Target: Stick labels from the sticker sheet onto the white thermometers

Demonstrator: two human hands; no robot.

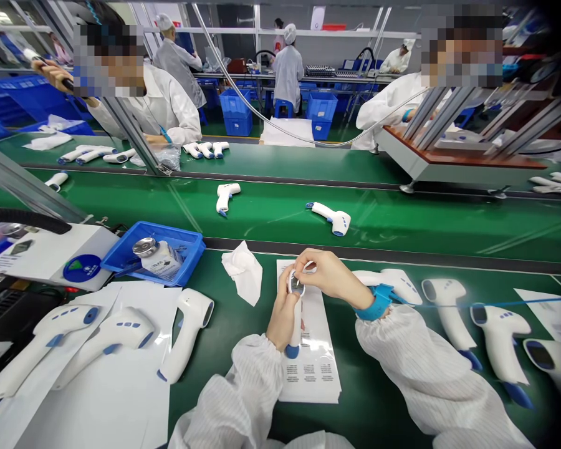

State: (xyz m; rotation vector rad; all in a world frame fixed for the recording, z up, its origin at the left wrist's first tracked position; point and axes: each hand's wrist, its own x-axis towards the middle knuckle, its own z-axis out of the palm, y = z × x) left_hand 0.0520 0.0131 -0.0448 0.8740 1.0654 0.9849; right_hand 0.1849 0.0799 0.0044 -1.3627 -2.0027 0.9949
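Observation:
My left hand [282, 315] is closed round a white infrared thermometer [295, 333], its head up and its blue handle end toward me. Over the thermometer's round end, the fingers of my right hand [330, 274] are pinched together; what they hold there is too small to make out. Beneath both hands lies a stack of printed sheets [311, 374]. A blue strap [376, 302] circles my right wrist. More thermometers lie on both sides, one [187, 337] at the left and several at the right, such as this thermometer [451, 312].
A crumpled white tissue [243, 271] lies left of my hands. Behind it stands a blue tray [199, 249] with a metal-capped bottle [161, 257]. Two thermometers rest on the green conveyor belt [266, 218]. Co-workers in white coats sit across the line.

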